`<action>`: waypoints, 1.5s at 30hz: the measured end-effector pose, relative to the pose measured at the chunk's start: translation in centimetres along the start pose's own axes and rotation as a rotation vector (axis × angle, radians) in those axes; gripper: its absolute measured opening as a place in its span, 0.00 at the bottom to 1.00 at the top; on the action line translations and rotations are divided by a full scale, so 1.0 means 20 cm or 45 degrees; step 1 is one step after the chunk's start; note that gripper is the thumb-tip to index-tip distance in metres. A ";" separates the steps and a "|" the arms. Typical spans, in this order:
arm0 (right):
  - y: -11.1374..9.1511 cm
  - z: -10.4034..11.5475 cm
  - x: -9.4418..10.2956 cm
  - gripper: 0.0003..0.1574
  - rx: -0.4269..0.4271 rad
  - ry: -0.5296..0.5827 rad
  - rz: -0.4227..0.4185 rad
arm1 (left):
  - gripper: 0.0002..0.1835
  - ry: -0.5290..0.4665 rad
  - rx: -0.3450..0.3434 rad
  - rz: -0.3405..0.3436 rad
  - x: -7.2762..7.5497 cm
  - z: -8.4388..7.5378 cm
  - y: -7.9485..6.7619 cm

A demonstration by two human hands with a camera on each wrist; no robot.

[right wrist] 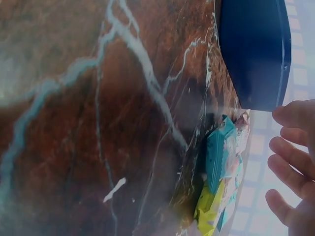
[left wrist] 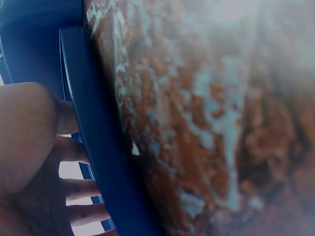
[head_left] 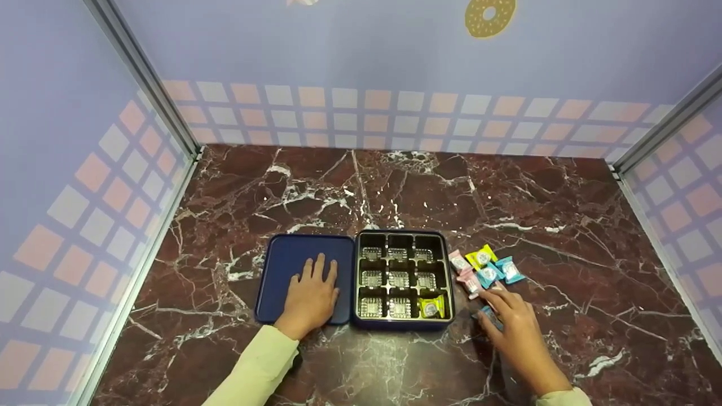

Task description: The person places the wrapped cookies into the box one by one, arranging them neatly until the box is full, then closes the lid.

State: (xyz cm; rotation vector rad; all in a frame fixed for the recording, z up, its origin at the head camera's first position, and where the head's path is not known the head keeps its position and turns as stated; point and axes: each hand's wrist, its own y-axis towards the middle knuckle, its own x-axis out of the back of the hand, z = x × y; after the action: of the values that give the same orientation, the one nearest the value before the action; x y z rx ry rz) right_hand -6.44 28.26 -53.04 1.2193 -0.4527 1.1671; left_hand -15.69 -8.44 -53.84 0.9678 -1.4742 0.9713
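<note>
My left hand [head_left: 312,296] lies with straight fingers on a dark blue lid [head_left: 282,254], left of the matching tin [head_left: 403,326]. A clear-bottomed tray divides the tin into several compartments; a yellow wrapped candy [head_left: 432,308] sits in the near right one. Right of the tin, my right hand [head_left: 516,321] hovers over wrapped candies, its fingers loosely bent and apart in the right wrist view. A blue candy [head_left: 492,317] shows between thumb and fingers, on the table below them. Just beyond the fingertips are a pink candy [head_left: 471,283] and another blue candy [head_left: 489,274].
Farther out in the pile lie a yellow candy [head_left: 481,257], a second pink candy [head_left: 459,261] and a blue candy [head_left: 510,270]. The marbled brown table [head_left: 395,366] is bordered by a back wall [head_left: 366,56] and side panels.
</note>
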 end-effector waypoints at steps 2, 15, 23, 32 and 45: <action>0.00 -0.01 0.00 0.30 0.002 -0.001 -0.005 | 0.31 0.003 0.000 0.000 0.00 0.00 0.00; -0.02 -0.03 0.00 0.27 -0.025 -0.003 -0.002 | 0.31 0.015 -0.005 -0.012 -0.01 0.02 0.00; -0.02 -0.04 0.00 0.25 -0.081 -0.011 0.024 | 0.31 0.001 0.002 -0.007 -0.01 0.02 0.01; -0.05 -0.06 0.01 0.21 -0.127 -0.022 0.027 | 0.31 0.001 -0.004 0.001 -0.01 0.02 0.00; -0.07 -0.11 0.02 0.18 -0.093 -0.075 0.027 | 0.31 0.012 -0.017 -0.033 -0.01 0.01 0.00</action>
State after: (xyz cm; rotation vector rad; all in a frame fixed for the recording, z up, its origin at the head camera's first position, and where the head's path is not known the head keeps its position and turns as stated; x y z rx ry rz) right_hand -5.63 30.56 -54.15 1.1903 -0.5490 1.1253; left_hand -15.80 -8.65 -54.10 0.9692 -1.4555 0.9449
